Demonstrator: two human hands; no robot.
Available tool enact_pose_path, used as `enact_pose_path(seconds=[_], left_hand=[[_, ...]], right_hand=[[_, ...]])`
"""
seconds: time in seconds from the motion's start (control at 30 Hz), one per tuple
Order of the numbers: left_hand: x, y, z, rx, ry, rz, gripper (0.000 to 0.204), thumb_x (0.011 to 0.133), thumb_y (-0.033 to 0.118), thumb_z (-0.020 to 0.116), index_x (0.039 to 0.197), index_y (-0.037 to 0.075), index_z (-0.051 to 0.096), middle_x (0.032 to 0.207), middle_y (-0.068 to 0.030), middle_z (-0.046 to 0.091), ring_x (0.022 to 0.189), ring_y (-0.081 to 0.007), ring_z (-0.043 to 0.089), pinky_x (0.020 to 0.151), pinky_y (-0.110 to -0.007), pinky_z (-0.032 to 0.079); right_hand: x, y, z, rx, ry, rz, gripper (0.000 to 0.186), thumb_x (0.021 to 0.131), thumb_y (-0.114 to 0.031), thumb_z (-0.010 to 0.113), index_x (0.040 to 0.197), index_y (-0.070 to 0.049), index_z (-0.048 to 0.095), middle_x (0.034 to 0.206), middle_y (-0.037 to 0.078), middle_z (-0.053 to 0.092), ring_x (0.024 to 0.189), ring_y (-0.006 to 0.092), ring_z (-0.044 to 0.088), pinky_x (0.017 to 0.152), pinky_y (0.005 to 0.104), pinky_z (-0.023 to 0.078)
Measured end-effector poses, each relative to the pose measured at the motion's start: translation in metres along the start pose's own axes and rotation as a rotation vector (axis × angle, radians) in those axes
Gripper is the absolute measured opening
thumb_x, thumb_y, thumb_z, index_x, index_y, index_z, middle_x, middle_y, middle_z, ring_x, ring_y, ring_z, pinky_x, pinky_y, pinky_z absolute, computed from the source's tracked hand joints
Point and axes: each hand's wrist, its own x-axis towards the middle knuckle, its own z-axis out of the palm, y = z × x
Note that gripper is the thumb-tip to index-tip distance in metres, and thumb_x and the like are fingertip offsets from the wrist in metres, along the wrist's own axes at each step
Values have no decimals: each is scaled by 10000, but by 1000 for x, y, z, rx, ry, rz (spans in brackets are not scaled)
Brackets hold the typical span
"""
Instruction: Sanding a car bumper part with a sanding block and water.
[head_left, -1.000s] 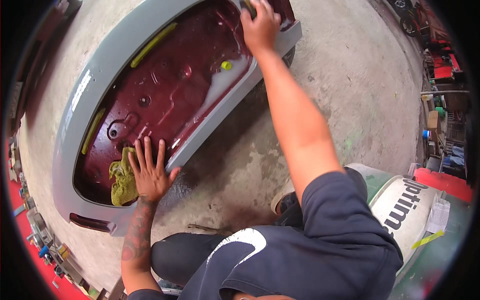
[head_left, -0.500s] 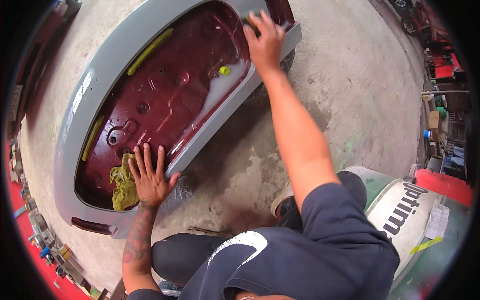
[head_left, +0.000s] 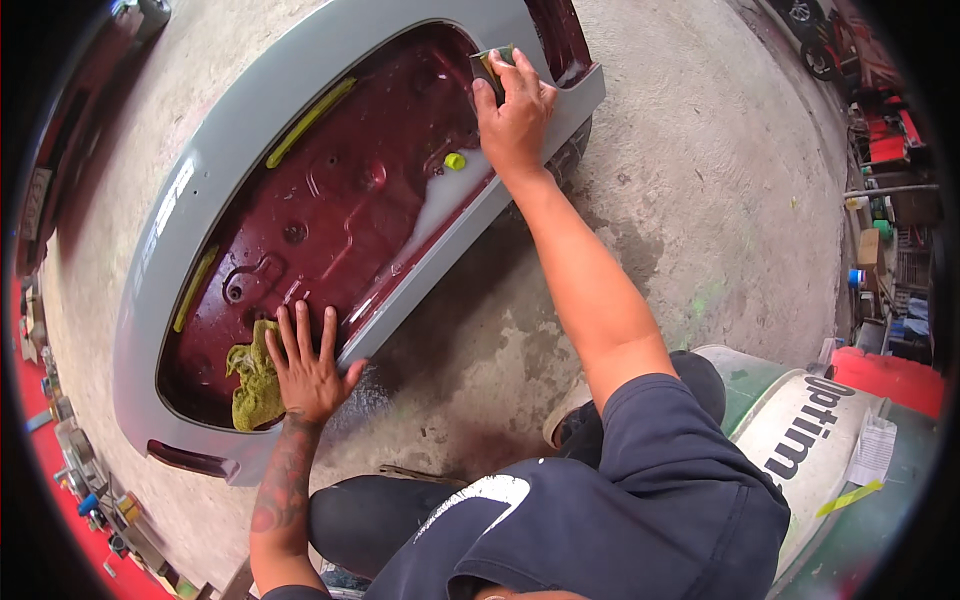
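A grey car body panel (head_left: 215, 150) with a dark red inner face lies on the concrete floor in front of me. My right hand (head_left: 515, 115) reaches to its far end and presses a small dark sanding block (head_left: 490, 63) onto the red surface, where whitish wet residue lies. My left hand (head_left: 308, 365) rests flat with fingers spread on the near part of the panel, right beside a crumpled yellow-green rag (head_left: 255, 385). A small yellow plug (head_left: 455, 161) sits in the red surface near my right wrist.
A green and white drum (head_left: 820, 440) stands at my right. Cluttered shelves and boxes (head_left: 880, 210) line the right side. Small items lie along a red strip (head_left: 60, 450) at the left. Wet concrete (head_left: 450, 390) darkens beside the panel.
My right hand with the block has slid back along the red surface toward me. The left hand stays flat beside the rag.
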Motion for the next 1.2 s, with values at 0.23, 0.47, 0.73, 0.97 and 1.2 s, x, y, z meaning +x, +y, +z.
enact_pose_path(seconds=[0.23, 0.47, 0.73, 0.97, 1.2], left_hand=[[8, 4, -1, 5, 14, 13, 903, 869, 652, 582, 1584, 177, 301, 1644, -214, 169, 1517, -456, 122, 1176, -661, 128], [4, 1, -2, 19, 16, 5, 918, 864, 661, 584, 1590, 183, 288, 1644, -215, 171, 1512, -458, 140, 1171, -668, 133], [3, -1, 2, 13, 27, 17, 906, 870, 654, 583, 1589, 185, 292, 1641, -217, 177, 1511, -458, 145, 1171, -666, 138], [1, 1, 1, 1, 32, 22, 897, 870, 660, 580, 1583, 186, 311, 1637, -219, 193, 1508, -459, 158, 1172, -663, 136], [10, 4, -1, 4, 54, 33, 894, 871, 658, 581, 1578, 174, 324, 1636, -223, 201, 1505, -465, 166, 1173, -658, 139]], right_hand=[[75, 11, 11, -114, -26, 214, 374, 874, -261, 691, 1216, -108, 673, 1269, 169, 634, 1122, 374, 593, 999, 459, 416], [83, 6, 13, -77, 22, 104, 368, 904, -231, 650, 1237, -74, 654, 1274, 170, 640, 1100, 387, 610, 926, 486, 471], [-38, 55, -23, -129, -5, 507, 370, 898, -276, 653, 1229, -112, 635, 1273, 124, 639, 1156, 286, 610, 1004, 474, 399], [41, 7, 10, -87, 75, 234, 333, 904, -297, 642, 1161, -85, 640, 1188, 135, 661, 1134, 304, 599, 986, 461, 412], [12, 116, -22, -241, -80, 836, 387, 961, -362, 572, 1248, -102, 582, 1168, 182, 646, 1080, 453, 585, 928, 498, 467]])
